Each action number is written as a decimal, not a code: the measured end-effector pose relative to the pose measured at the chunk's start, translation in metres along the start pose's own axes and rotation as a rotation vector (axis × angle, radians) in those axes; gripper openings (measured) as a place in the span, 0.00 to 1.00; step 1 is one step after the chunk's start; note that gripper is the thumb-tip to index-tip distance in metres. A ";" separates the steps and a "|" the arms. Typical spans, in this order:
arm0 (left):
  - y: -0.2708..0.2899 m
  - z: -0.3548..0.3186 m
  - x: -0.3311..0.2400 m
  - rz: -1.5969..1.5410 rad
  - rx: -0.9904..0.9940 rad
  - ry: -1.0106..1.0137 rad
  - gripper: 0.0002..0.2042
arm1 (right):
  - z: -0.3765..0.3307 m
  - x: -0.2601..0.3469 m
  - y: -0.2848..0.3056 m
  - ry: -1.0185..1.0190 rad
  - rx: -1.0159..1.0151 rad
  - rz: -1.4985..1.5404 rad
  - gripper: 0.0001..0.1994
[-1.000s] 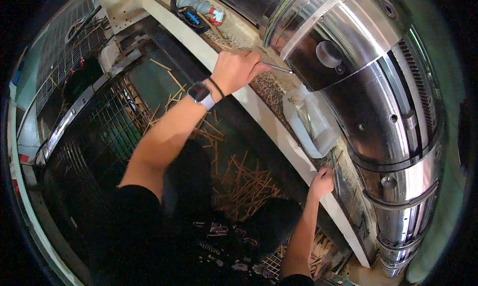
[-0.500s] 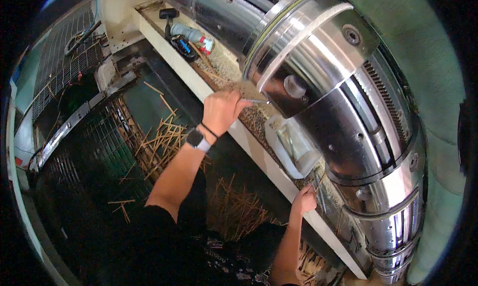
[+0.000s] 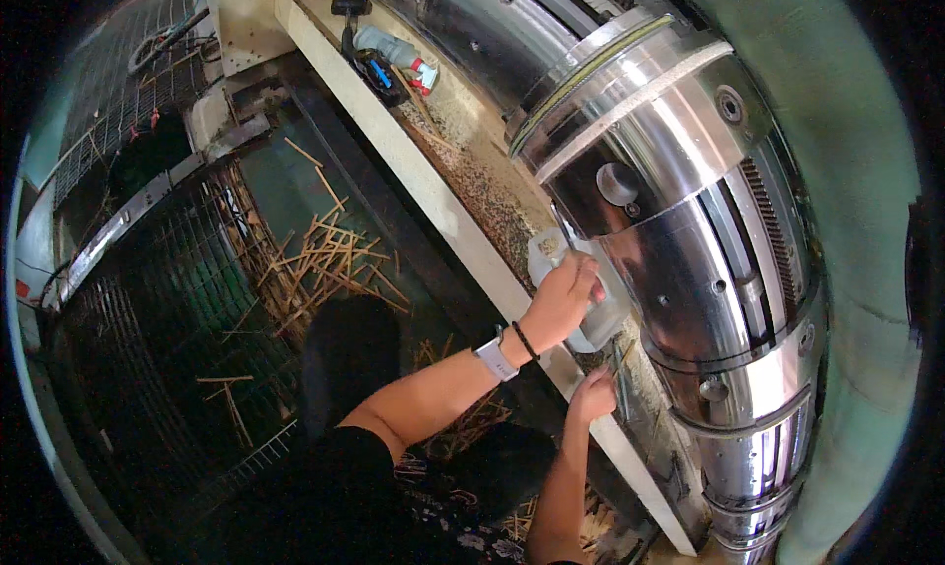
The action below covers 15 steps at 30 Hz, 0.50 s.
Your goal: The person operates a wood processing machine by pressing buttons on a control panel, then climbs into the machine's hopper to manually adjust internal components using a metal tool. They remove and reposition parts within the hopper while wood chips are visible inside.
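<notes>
My left hand (image 3: 561,299) is closed above a translucent white plastic container (image 3: 591,335) in the pale channel. A thin metal tool (image 3: 564,220) juts up past its fingers; its kind is unclear. Nearer to me, my right hand (image 3: 594,396) is closed at the channel's rim, fingertips by thin rods (image 3: 622,376). Whether it grips one is hidden. Along the right curves a large shiny metal cylinder assembly (image 3: 679,250), with a dark round hole (image 3: 617,184) facing the container.
At the channel's (image 3: 394,137) far end lie a black mallet (image 3: 349,6), a clear bottle with a red-and-white top (image 3: 394,51) and a black object with a blue part (image 3: 382,73). Thin wooden sticks (image 3: 330,260) litter the floor at left. A green curved cover (image 3: 851,171) borders the right.
My left hand has come back from beside the metal cylinder, moving right and nearer to me, over the plastic container. My right hand has barely shifted. The view has turned slightly.
</notes>
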State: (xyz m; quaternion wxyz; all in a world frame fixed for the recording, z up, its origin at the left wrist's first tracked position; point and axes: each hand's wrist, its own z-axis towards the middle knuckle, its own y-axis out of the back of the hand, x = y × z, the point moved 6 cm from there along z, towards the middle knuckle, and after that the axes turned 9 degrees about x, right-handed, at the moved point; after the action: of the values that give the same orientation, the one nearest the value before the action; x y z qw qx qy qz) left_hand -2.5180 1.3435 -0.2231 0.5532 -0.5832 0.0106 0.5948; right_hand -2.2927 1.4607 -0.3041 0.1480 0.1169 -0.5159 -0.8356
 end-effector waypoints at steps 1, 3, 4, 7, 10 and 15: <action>-0.001 0.002 -0.003 0.127 0.053 0.039 0.14 | 0.000 0.002 0.006 0.003 -0.034 -0.017 0.19; 0.003 0.008 -0.007 0.293 0.143 0.091 0.13 | -0.002 0.005 0.010 0.030 -0.084 -0.031 0.18; 0.011 0.013 -0.009 0.330 0.182 0.101 0.12 | -0.001 0.007 0.011 0.053 -0.104 -0.030 0.18; 0.039 0.021 -0.038 0.109 0.030 0.065 0.09 | -0.001 -0.004 0.003 0.062 -0.117 -0.020 0.16; 0.054 0.029 -0.057 -0.022 -0.107 -0.011 0.07 | -0.003 0.004 0.011 0.052 -0.061 0.019 0.16; 0.062 0.030 -0.056 -0.110 -0.009 0.093 0.07 | -0.004 0.005 0.011 0.085 -0.116 -0.005 0.17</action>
State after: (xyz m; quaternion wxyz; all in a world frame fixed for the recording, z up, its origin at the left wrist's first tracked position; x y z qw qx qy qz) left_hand -2.5958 1.3031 -0.2132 0.5815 -0.6123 0.0016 0.5357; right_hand -2.2941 1.4505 -0.2959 0.1743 0.1446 -0.4595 -0.8588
